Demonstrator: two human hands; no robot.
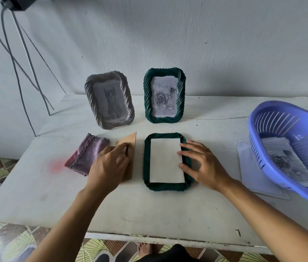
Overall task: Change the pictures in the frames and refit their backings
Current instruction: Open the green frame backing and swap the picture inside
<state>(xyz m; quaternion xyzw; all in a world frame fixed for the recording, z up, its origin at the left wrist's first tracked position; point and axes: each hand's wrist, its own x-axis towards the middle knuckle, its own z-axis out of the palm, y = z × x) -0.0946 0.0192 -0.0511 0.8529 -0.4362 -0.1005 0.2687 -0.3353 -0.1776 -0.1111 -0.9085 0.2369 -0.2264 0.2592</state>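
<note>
L hand (109, 163) holds brown backing (131, 144); green frame (165, 187) face-down, white paper (166, 159) inside.

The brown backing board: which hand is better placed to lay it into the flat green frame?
Left. The left hand holds the backing board beside the flat green frame; the right hand rests its fingers on the white paper.

The cat frame (109, 100) is grey and rope-ribbed; the rose frame (164, 95) and flat frame (146, 163) are dark green; backing (131, 144) brown; cloth (87, 154) mauve; basket (274, 118) lilac.
</note>
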